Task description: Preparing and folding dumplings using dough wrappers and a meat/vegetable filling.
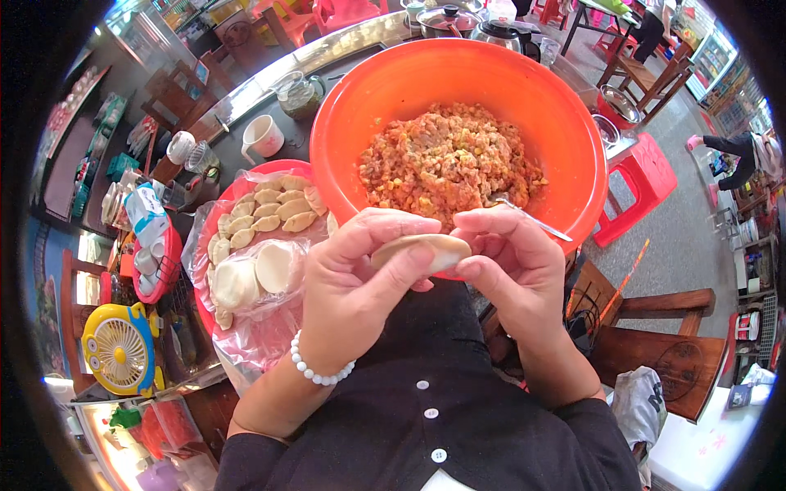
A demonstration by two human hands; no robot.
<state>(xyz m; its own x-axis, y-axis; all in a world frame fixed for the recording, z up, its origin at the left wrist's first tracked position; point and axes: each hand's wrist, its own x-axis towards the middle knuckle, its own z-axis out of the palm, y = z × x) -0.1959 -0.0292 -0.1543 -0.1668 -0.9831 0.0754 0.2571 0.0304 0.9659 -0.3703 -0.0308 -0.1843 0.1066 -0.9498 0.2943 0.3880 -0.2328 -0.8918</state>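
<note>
Between my two hands is a folded dumpling (424,250), its pale wrapper bent over into a half-moon. My left hand (362,270) grips its left part, the thumb pressed along the near face. The fingertips of my right hand (516,264) pinch its right end. Just beyond my hands stands a large orange plastic bowl (466,67) with a mound of minced filling (454,159). A metal utensil handle (534,220) leans out over its near right rim. To the left, a red tray (206,288) lined with plastic bears rows of dumplings (267,208) and stacked round wrappers (245,279).
A white mug (263,136) and a glass pitcher (298,95) stand behind the tray. A yellow and blue fan (121,350) is at the far left. On the right are a red plastic stool (642,184) and a wooden chair (660,362). A person (743,159) bends at the far right.
</note>
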